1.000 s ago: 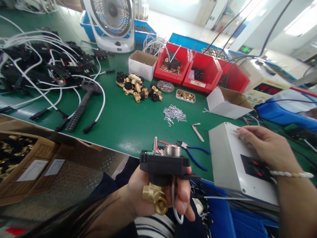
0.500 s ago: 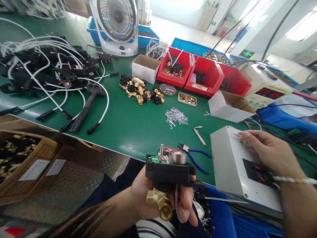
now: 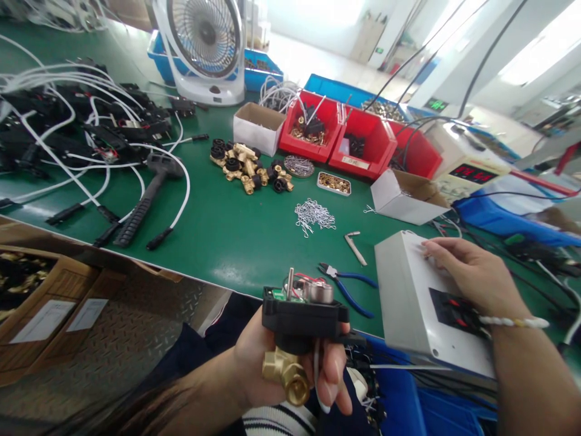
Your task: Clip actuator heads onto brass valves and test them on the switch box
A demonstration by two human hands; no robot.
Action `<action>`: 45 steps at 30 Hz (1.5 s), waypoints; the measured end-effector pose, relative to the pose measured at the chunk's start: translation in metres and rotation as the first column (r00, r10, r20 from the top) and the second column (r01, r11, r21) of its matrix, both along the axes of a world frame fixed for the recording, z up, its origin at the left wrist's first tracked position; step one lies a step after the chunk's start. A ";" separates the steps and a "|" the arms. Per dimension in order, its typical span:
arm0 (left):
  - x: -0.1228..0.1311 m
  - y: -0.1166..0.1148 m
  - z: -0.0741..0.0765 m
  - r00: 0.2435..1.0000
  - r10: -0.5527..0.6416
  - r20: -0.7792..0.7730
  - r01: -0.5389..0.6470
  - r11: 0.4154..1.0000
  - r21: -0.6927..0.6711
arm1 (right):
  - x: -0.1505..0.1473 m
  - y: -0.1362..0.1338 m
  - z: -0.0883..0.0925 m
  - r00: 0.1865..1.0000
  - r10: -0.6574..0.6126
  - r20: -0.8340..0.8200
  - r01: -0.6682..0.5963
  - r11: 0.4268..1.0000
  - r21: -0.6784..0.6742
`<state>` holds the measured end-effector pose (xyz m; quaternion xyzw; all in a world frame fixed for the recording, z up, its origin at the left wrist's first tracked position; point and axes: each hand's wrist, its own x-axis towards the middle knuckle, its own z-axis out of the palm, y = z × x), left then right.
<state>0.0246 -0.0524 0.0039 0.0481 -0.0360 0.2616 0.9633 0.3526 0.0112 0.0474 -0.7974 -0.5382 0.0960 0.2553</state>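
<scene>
Upper left: heap of black units (image 3: 121, 134) with white cables (image 3: 186, 197); hammer (image 3: 147, 197) at the heap's lower right, handle slanting down-left. Upper centre: cluster of brass fittings (image 3: 247, 166). Lower centre: left hand (image 3: 252, 363) grips black housing (image 3: 302, 318), fingers curled round from below; upright metal pin (image 3: 291, 283) on top, brass valve body (image 3: 288, 374) beneath. Centre, slightly right: wire clips (image 3: 314, 215) in a loose pile, pliers (image 3: 333, 272) below. Lower right: grey box (image 3: 402, 297); right hand (image 3: 472, 266) over its upper face, thumb and forefinger close together there. Cannot tell whether they pinch anything.
</scene>
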 end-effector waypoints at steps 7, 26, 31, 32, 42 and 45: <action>0.003 0.000 0.017 0.902 0.198 -0.384 -0.226 0.974 -0.028 | -0.002 -0.001 0.000 1.000 0.023 -0.017 -0.023 1.000 0.016; -0.001 0.002 0.021 0.560 0.436 -0.704 -0.340 0.896 0.285 | -0.002 -0.005 -0.002 0.995 0.060 -0.085 -0.059 0.998 0.019; -0.002 0.002 0.024 0.584 0.413 -0.699 -0.333 0.907 0.257 | -0.002 -0.004 -0.002 0.993 0.058 -0.102 -0.056 0.998 0.020; -0.002 0.002 0.026 0.586 0.408 -0.700 -0.330 0.909 0.253 | -0.002 -0.005 -0.002 0.993 0.059 -0.104 -0.057 0.998 0.020; -0.004 0.000 0.025 0.620 0.401 -0.675 -0.303 0.915 0.266 | -0.002 -0.004 -0.003 0.992 0.059 -0.115 -0.055 0.998 0.039; -0.004 0.000 0.025 0.626 0.391 -0.675 -0.297 0.920 0.257 | -0.001 -0.002 -0.004 0.991 0.054 -0.123 -0.047 0.997 0.064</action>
